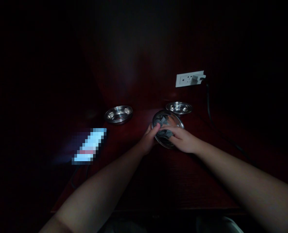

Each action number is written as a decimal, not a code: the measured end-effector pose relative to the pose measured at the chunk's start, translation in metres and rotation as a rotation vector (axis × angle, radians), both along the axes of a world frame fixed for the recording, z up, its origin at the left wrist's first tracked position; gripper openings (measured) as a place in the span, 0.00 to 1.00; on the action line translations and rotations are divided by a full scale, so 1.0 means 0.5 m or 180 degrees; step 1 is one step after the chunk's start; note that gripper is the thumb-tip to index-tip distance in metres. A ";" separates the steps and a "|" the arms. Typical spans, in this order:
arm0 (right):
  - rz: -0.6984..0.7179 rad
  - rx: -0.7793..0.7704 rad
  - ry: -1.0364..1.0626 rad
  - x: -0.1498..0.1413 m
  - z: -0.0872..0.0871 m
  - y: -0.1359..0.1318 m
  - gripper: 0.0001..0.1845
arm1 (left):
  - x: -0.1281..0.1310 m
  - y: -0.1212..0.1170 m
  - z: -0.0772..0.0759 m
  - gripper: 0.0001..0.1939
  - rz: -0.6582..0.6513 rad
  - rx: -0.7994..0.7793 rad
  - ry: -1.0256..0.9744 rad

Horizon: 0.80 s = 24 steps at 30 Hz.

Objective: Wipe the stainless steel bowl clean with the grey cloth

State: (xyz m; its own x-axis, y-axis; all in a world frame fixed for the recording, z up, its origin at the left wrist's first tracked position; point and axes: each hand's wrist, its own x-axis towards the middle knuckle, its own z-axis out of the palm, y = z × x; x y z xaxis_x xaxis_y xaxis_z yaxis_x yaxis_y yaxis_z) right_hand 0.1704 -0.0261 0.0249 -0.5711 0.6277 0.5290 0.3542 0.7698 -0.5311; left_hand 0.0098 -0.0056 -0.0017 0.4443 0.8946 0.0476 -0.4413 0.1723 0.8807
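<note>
The near bowl point(178, 121) is shiny, smooth metal, and it bounces back light like a mirror. Inside it is a grey scrap point(167, 133) that looks bumpy and dull, like rough cloth or mesh; I can't tell which. The left bowl point(119, 113) and the far right bowl point(179, 107) are bright, smooth metal too. The surface point(180, 174) looks like dark red wood with thin lines and a soft shine. On the far right, the socket plate point(184, 80) and plug point(198, 78) look like smooth white plastic.
</note>
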 end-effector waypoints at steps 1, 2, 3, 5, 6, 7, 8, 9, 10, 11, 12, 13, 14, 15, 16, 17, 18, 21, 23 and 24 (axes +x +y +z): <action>0.0034 -0.0008 0.0006 0.000 -0.001 0.000 0.16 | 0.000 0.000 0.000 0.39 -0.0057 0.0015 0.0029; 0.0065 -0.0022 0.0013 -0.001 -0.001 -0.001 0.16 | 0.000 0.001 0.000 0.39 -0.0112 0.0015 0.0068; 0.0083 -0.0043 0.0024 -0.001 -0.002 -0.002 0.16 | 0.000 0.001 0.000 0.39 -0.0109 -0.0010 0.0101; 0.0091 -0.0103 0.0028 -0.001 -0.001 -0.004 0.16 | -0.001 0.001 0.000 0.40 -0.0096 -0.0070 0.0140; 0.0091 -0.0135 0.0019 -0.001 0.000 -0.005 0.16 | -0.001 0.001 0.001 0.40 -0.0085 -0.0094 0.0144; 0.0094 -0.0164 0.0008 -0.001 0.001 -0.006 0.15 | 0.000 0.001 0.001 0.39 -0.0071 -0.0109 0.0142; 0.0094 -0.0190 -0.0004 -0.001 0.002 -0.007 0.15 | 0.000 0.000 0.002 0.39 -0.0062 -0.0115 0.0133; 0.0091 -0.0211 -0.0016 -0.001 0.003 -0.007 0.15 | 0.000 0.000 0.003 0.39 -0.0052 -0.0119 0.0123; 0.0087 -0.0227 -0.0031 -0.001 0.003 -0.007 0.15 | 0.000 -0.001 0.003 0.39 -0.0044 -0.0124 0.0116; 0.0085 -0.0240 -0.0047 -0.001 0.003 -0.007 0.14 | 0.001 -0.001 0.004 0.38 -0.0036 -0.0134 0.0118; 0.0088 -0.0251 -0.0065 0.000 0.003 -0.007 0.13 | 0.001 0.000 0.005 0.37 -0.0033 -0.0148 0.0129; 0.0095 -0.0272 -0.0088 0.000 0.002 -0.007 0.12 | 0.000 0.001 0.006 0.35 -0.0046 -0.0165 0.0150; 0.0107 -0.0303 -0.0107 0.000 0.002 -0.006 0.11 | 0.000 0.002 0.007 0.34 -0.0080 -0.0183 0.0177; 0.0119 -0.0336 -0.0124 0.000 0.002 -0.006 0.11 | 0.000 0.003 0.007 0.33 -0.0134 -0.0198 0.0206; 0.0128 -0.0369 -0.0137 0.000 0.002 -0.007 0.10 | -0.001 0.005 0.008 0.33 -0.0199 -0.0209 0.0226; 0.0132 -0.0394 -0.0147 0.000 0.002 -0.007 0.10 | -0.001 0.007 0.008 0.33 -0.0257 -0.0214 0.0235; 0.0133 -0.0408 -0.0154 0.000 0.002 -0.007 0.11 | -0.002 0.008 0.007 0.33 -0.0302 -0.0213 0.0231; 0.0122 -0.0404 -0.0163 0.000 0.003 -0.009 0.12 | -0.003 0.012 0.003 0.32 -0.0320 -0.0221 0.0179; 0.0089 -0.0380 -0.0156 0.000 0.003 -0.009 0.12 | -0.003 0.012 -0.002 0.32 -0.0267 -0.0256 0.0081; 0.0073 -0.0360 -0.0149 0.001 0.003 -0.008 0.12 | -0.003 0.012 -0.004 0.33 -0.0262 -0.0270 -0.0030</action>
